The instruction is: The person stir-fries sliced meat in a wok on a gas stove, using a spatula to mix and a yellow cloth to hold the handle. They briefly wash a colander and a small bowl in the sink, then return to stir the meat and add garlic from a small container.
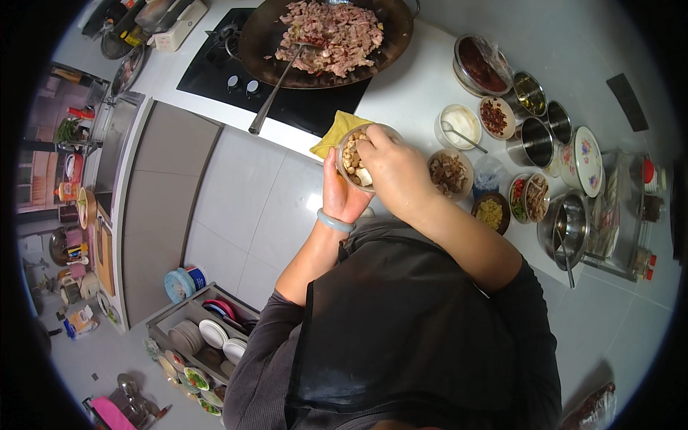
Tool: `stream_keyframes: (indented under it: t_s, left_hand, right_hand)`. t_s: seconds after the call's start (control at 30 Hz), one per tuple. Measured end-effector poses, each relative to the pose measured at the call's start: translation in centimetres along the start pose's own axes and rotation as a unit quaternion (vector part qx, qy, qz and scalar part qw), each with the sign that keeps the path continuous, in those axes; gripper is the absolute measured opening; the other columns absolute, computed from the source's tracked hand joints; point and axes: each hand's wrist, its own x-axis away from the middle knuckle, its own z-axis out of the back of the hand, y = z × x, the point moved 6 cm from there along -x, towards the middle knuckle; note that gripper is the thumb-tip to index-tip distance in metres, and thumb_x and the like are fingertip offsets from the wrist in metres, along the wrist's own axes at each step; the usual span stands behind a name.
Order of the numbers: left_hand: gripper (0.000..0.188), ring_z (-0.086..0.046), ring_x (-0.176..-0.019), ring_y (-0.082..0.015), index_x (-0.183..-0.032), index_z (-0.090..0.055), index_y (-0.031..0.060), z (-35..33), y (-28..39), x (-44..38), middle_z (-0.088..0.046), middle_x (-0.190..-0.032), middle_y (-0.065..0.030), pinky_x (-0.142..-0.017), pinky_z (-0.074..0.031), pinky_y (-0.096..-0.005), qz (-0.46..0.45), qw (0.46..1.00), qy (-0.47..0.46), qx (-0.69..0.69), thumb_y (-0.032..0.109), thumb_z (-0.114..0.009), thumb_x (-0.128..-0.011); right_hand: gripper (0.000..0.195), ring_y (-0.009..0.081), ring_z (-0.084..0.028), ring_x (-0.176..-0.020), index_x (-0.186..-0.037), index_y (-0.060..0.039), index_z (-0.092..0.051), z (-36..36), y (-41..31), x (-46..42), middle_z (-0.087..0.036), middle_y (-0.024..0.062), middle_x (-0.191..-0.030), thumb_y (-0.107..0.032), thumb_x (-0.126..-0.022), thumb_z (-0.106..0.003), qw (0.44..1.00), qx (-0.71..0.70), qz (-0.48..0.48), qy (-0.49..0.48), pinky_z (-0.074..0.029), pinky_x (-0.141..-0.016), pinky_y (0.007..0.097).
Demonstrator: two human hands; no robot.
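Observation:
My left hand (344, 196), with a pale bangle at the wrist, holds a round clear container (359, 164) of light brown, nut-like pieces from below and the side. Over the container's right side reaches my right hand (395, 169), its fingers bent into the opening; whether they grip any pieces is hidden. Beyond both hands, a large dark wok (258, 54) stands on the black hob with chopped meat (336, 37) in it. A metal spatula (277, 97) leans in the wok, its handle over the front edge. A yellow cloth (341, 129) lies on the counter just behind the container.
Right of the hob stand a bowl of white powder (458, 126) with a spoon, a bowl of dried chilli pieces (495, 117), a bowl of brown chunks (450, 173), and several steel pots (531, 142). A steel bowl (564, 228) with a ladle sits near the counter's right end.

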Motion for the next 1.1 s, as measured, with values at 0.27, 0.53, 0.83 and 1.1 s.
stream_keyframes:
  t_s: [0.27,0.53,0.83,1.1]
  left_hand:
    - [0.057,-0.043,-0.119,-0.0267,-0.128,-0.041,0.0079,0.2,-0.7,0.1,-0.045,-0.128,-0.0122,-0.100,-0.034,-0.0432,0.018,0.998,0.016,-0.062,0.050,-0.037,-0.090]
    - [0.058,-0.044,-0.118,-0.0268,-0.128,-0.041,0.0085,1.2,-0.9,0.0,-0.045,-0.129,-0.0109,-0.100,-0.035,-0.0441,0.024,0.997,0.020,-0.074,0.052,-0.035,-0.090]
    - [0.059,-0.041,-0.122,-0.0261,-0.132,-0.038,0.0098,0.3,-0.8,-0.2,-0.043,-0.132,-0.0096,-0.100,-0.036,-0.0442,0.015,0.999,-0.006,-0.048,0.051,-0.035,-0.089]
    - [0.061,-0.043,-0.120,-0.0258,-0.131,-0.039,0.0092,0.7,-1.0,-0.6,-0.044,-0.130,-0.0095,-0.100,-0.036,-0.0418,-0.015,0.999,-0.004,-0.050,0.052,-0.038,-0.088]
  right_hand:
    - [0.008,0.0273,-0.064,-0.071,-0.072,-0.0040,-0.064,-2.6,1.4,0.1,-0.061,0.0131,-0.086,-0.008,-0.070,-0.058,0.993,-0.004,0.047,-0.108,-0.052,-0.061,0.0359]
    - [0.012,0.0293,-0.063,-0.071,-0.084,-0.0019,-0.059,-1.2,1.5,1.3,-0.062,0.0153,-0.082,-0.009,-0.074,-0.057,0.995,-0.055,0.077,-0.028,-0.051,-0.062,0.0371]
    - [0.005,0.0031,-0.033,-0.047,-0.087,-0.0024,-0.050,2.6,8.0,4.6,-0.047,-0.0005,-0.066,-0.007,-0.087,-0.050,0.603,-0.723,-0.336,-0.029,-0.025,-0.039,0.0177]
    - [0.013,0.0141,-0.054,-0.056,-0.096,0.0009,-0.057,1.8,6.6,6.4,-0.057,0.0060,-0.067,-0.006,-0.085,-0.052,0.910,-0.344,-0.223,0.068,-0.043,-0.052,0.0249]
